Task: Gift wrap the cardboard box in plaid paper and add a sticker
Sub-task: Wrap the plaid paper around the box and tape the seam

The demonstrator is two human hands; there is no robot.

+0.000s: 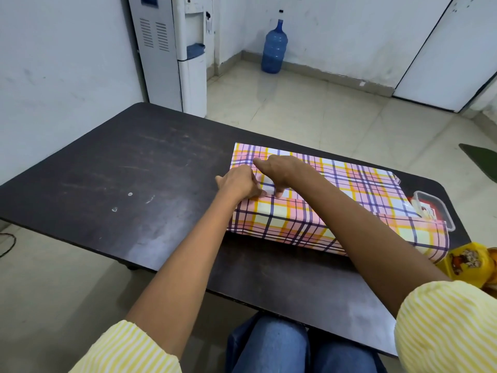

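A flat box covered in pink, yellow and purple plaid paper [357, 189] lies on the right half of the dark table [121, 168]. Both of my hands rest on its left end. My left hand [239, 183] presses the paper at the left edge with fingers curled. My right hand [279, 170] sits just beside it, fingertips down on the top of the wrap. A small pale patch, perhaps tape or a sticker [267, 185], shows between the two hands; I cannot tell which. The cardboard itself is hidden under the paper.
A clear plastic lidded container [435, 211] sits behind the box's right end. A yellow packet [468, 261] lies at the table's right edge. Beyond the table stand a water dispenser [188, 52] and a blue water jug [274, 48] on the floor.
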